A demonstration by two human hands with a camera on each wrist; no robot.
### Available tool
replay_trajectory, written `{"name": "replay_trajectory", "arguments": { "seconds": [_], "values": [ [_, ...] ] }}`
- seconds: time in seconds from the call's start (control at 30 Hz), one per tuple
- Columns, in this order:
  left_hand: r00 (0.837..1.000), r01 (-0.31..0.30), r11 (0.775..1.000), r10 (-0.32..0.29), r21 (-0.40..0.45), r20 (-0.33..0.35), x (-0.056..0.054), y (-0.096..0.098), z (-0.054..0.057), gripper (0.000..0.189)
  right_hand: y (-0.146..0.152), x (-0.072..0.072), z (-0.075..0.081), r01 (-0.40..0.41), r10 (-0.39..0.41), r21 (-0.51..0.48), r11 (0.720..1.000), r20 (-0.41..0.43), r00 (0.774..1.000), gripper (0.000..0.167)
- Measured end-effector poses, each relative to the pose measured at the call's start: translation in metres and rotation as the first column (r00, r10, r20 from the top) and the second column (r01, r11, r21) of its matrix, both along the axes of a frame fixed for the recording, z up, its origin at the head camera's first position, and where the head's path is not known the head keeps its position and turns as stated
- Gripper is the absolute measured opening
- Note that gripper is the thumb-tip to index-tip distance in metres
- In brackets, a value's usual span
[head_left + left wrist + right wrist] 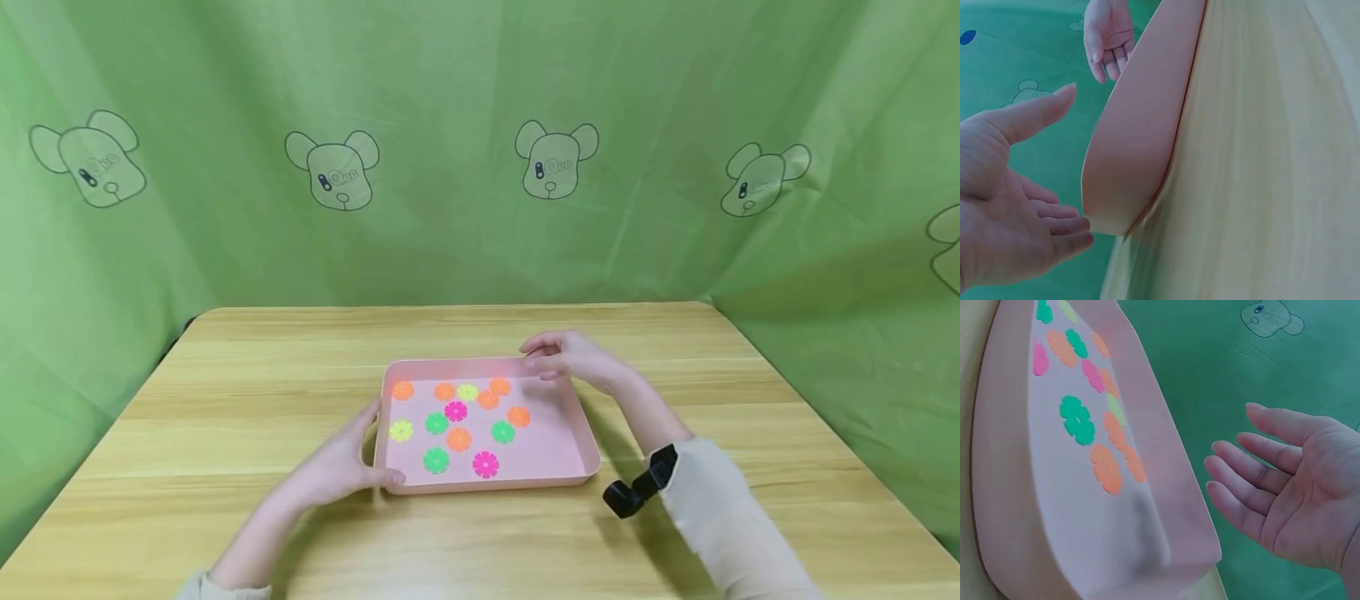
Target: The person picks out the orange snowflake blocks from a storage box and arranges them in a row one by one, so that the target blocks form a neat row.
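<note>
A shallow pink tray (551,454) stands on the table with several flat notched flower-shaped discs lying in it. Among them are orange (459,439), green (437,460), yellow (401,430) and pink (486,464) ones. At the tray's left end is my left hand (341,467), its thumb near the front corner and its fingers by the left wall. The left wrist view shows that hand (1016,206) spread, fingertips close to the tray's corner. My right hand (573,357) is over the far right corner. Slightly bent fingers hold nothing in the right wrist view (1297,481).
Under the tray is a wood-grain table (247,400). Green curtains (450,250) with bear-head outlines hang behind it and at both sides. A black wrist camera (633,492) is strapped to the right forearm, over a light sleeve (727,508).
</note>
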State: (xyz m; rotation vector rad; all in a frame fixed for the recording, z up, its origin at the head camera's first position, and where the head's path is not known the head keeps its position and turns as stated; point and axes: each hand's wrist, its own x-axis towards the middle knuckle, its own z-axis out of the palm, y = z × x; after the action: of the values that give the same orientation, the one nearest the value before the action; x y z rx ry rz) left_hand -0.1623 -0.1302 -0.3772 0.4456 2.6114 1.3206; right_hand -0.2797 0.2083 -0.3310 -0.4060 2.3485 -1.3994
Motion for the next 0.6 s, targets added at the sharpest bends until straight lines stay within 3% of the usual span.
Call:
{"name": "replay_trajectory", "arguments": {
  "seconds": [0.37, 0.6],
  "values": [
    [0.998, 0.056, 0.997, -0.056, 0.051, 0.011, 0.003, -0.001, -0.006, 0.110, -0.003, 0.003, -0.016, -0.034, 0.034, 0.023, 0.999, 0.010, 0.999, 0.048],
    [0.999, 0.042, 0.998, -0.043, 0.046, 0.020, 0.003, -0.002, -0.006, 0.105, -0.003, -0.001, -0.027, -0.078, 0.077, 0.050, 0.996, 0.032, 0.997, 0.050]
  ]
}}
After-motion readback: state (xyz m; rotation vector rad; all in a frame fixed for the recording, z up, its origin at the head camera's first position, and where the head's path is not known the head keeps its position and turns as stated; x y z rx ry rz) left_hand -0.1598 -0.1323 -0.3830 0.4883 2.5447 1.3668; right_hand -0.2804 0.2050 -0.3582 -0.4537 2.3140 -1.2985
